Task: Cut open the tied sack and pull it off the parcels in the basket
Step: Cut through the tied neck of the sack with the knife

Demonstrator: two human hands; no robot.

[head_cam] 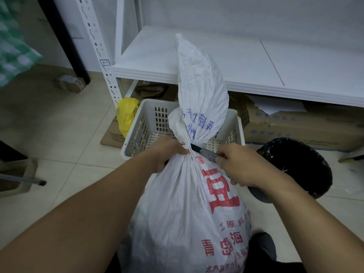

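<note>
We judge the sack [183,203] to be soft and crinkly in its skin but full and probably weighty below. The woven plastic should slide a little under the fingers, so the gathered neck [188,149] is the sure place to take it. That is where our left hand [167,152] grips, fingers curled round the bunched folds just under the tie. Our right hand [242,164] is clenched on the grey handle of a cutter [206,153], whose dark tip touches the tie from the right. The two hands sit close together, either side of the neck. The sack stands upright right in front of us, on the near side of the white slotted basket [137,127] on the tiled floor. Its base is out of view, so we cannot tell what it rests on. It is white and wrinkled, with large red characters on the bulging body and blue print on the loose top, which rises above the tie as a crumpled plume before the white shelf [256,62].
</note>
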